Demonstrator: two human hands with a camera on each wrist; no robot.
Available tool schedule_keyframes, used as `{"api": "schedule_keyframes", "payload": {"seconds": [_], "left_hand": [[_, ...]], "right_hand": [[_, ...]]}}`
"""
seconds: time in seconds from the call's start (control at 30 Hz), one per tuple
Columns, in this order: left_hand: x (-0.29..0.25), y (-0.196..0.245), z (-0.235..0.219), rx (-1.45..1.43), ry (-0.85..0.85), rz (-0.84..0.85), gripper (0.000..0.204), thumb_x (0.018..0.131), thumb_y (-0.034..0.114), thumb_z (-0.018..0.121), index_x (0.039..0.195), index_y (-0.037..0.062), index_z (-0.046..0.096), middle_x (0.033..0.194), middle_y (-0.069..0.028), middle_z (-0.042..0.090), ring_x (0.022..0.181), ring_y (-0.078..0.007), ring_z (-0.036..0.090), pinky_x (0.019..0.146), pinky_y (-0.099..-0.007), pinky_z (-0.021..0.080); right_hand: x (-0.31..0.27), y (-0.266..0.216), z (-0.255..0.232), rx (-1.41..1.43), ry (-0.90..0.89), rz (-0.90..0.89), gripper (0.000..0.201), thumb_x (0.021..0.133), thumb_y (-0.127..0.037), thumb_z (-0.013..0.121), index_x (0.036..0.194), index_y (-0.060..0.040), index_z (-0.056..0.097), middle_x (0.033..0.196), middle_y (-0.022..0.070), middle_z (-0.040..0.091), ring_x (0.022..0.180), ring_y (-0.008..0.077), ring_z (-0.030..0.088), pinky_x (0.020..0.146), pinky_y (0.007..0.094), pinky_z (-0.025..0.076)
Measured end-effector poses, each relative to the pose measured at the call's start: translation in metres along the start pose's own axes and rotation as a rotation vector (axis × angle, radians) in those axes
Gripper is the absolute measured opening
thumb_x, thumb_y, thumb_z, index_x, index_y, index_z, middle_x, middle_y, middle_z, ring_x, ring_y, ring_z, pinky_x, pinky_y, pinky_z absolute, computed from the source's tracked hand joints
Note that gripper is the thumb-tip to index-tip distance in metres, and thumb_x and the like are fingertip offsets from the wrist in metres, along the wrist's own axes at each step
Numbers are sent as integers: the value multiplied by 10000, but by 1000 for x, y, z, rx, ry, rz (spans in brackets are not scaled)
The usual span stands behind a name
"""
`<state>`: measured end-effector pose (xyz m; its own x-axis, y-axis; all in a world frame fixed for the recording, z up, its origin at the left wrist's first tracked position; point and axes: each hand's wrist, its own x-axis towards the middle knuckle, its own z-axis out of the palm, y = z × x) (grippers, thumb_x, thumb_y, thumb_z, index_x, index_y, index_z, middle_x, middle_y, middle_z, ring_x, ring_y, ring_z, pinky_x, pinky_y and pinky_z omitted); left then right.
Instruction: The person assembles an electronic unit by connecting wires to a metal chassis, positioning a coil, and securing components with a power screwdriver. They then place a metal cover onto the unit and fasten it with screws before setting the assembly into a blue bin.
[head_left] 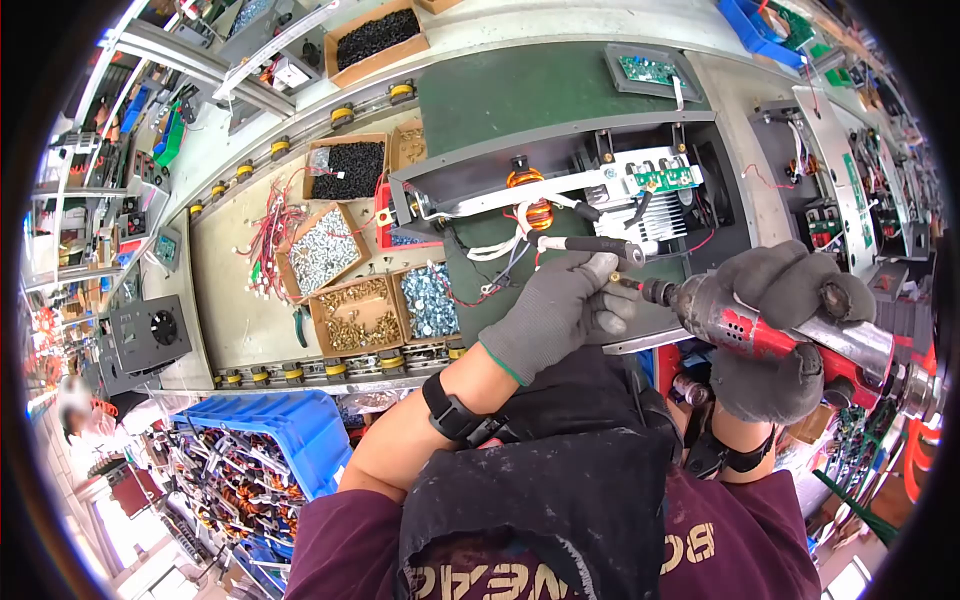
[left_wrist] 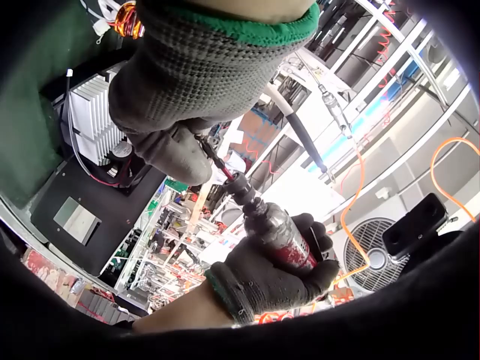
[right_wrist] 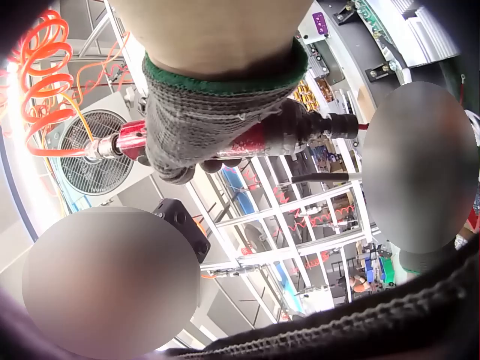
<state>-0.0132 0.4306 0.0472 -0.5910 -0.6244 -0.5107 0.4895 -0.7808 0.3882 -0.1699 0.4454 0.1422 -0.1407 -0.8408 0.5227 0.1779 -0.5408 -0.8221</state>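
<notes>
The right hand (right_wrist: 206, 120) grips the red drill (head_left: 715, 310) beside the left hand (head_left: 550, 318), which pinches a black cable (head_left: 590, 244). The drill looks heavy and hard, best held round its fat middle.

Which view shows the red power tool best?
Head view: the power tool shows from bit to rear fitting. Left wrist shows mainly its front; right wrist shows both ends, the right hand covering its middle.

Scuffed glossy metal and red casing on the power driver (head_left: 745, 320), matt knit cloth gloves (head_left: 545, 315) with rough, worn fingertips, smooth matt dark metal enclosure (head_left: 460, 190), brown cardboard boxes (head_left: 372, 45), glossy blue plastic crate (head_left: 325, 430)
</notes>
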Motion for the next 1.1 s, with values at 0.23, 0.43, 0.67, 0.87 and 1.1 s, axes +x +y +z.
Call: {"api": "schedule_keyframes", "payload": {"seconds": [0.23,0.43,0.67,0.87,1.1], "left_hand": [[-3,3,5,30,29,82,236,980,174,465,1117,-6,527,895,-82,590,699,-140,596,580,-240,496],[4,-2,-5,142,58,118,202,970,129,473,1116,0,527,901,-89,603,698,-147,598,587,-257,505],[1,-4,3,174,82,211,203,965,116,478,1119,-8,522,911,-109,609,696,-149,597,586,-266,506],[-3,-2,6,274,119,213,218,967,110,465,1138,-17,513,897,-109,616,682,-151,599,591,-261,498],[-40,16,-11,1222,582,869,288,860,237,632,1058,32,587,853,-86,612,705,-184,595,595,-299,479]], "right_hand": [[2,3,-5,-41,11,-25,388,794,-285,628,1116,-125,478,739,36,419,662,210,463,574,369,449],[3,2,-6,52,-66,-25,397,800,-285,633,1127,-121,480,748,34,441,678,214,474,591,370,453],[2,5,-6,-68,-70,-33,393,800,-290,644,1126,-140,483,752,33,444,671,211,463,602,380,443],[2,3,-4,-22,-106,-58,378,809,-303,640,1101,-137,469,743,33,439,672,213,465,579,377,433],[16,-4,-12,105,-46,-84,368,812,-321,634,1071,-126,461,734,22,417,678,200,441,624,367,408]]}}
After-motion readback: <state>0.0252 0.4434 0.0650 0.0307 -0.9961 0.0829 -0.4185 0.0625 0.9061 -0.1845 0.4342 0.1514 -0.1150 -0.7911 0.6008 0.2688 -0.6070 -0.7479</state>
